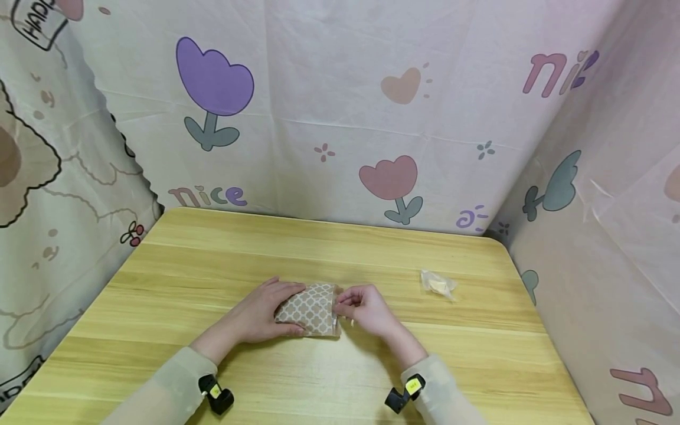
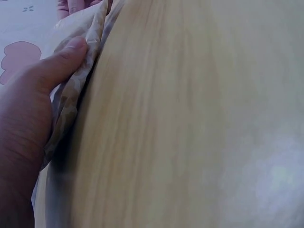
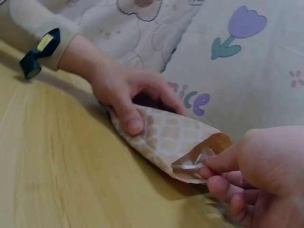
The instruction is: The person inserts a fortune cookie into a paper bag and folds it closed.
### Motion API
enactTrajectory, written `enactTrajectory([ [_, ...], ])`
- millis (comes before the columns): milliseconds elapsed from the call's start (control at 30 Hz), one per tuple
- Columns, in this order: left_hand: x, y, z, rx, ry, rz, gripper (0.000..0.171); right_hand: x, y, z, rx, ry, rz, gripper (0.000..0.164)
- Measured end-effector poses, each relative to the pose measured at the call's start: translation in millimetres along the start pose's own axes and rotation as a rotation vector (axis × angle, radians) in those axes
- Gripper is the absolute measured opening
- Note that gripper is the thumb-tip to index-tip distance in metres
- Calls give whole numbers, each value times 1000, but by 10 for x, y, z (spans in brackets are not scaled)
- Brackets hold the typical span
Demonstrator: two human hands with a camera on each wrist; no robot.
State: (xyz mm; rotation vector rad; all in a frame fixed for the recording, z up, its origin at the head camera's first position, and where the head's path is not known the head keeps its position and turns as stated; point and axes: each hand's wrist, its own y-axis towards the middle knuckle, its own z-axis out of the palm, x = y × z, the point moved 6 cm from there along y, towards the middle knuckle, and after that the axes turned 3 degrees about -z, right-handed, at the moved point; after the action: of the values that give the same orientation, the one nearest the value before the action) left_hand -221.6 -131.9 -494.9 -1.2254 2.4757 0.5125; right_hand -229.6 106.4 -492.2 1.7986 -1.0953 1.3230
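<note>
A brown paper bag (image 1: 313, 308) with a white lattice pattern lies on its side on the table, its open mouth towards the right. My left hand (image 1: 265, 310) grips its closed end, thumb along the near side and fingers over the far side. In the right wrist view the mouth gapes, and a clear plastic wrapper (image 3: 192, 165) shows inside it. At that mouth my right hand (image 1: 368, 308) pinches the clear plastic wrapper between thumb and forefinger. What the wrapper contains is hidden in the bag.
A small clear packet (image 1: 438, 284) with something pale yellow inside lies on the wooden table (image 1: 239, 242), farther back and to the right. Printed cloth (image 1: 319, 88) hangs behind the table and along both sides. Each sleeve carries a black wrist camera (image 1: 216, 394).
</note>
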Motion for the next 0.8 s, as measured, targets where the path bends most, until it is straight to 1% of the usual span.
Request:
enactTrajectory([
  [67, 2, 0, 3, 0, -4, -4, 100, 8, 2, 28, -10, 13, 10, 8],
  [167, 6, -6, 4, -2, -9, -13, 101, 20, -9, 49, 2, 38, 26, 8],
  [267, 8, -8, 4, -6, -8, -14, 101, 20, -22, 26, 11, 59, 42, 10],
  [433, 2, 2, 9, -16, -1, 2, 100, 20, -63, -53, -16, 106, 90, 12],
  [533, -1, 7, 9, -19, 1, 6, 100, 21, -80, -38, -45, 146, 114, 12],
  [667, -1, 10, 7, -14, 1, 0, 100, 27, -70, 39, -64, 129, 117, 9],
  [800, -7, 5, 0, -11, -5, -9, 101, 54, -60, 73, -28, 84, 91, 7],
])
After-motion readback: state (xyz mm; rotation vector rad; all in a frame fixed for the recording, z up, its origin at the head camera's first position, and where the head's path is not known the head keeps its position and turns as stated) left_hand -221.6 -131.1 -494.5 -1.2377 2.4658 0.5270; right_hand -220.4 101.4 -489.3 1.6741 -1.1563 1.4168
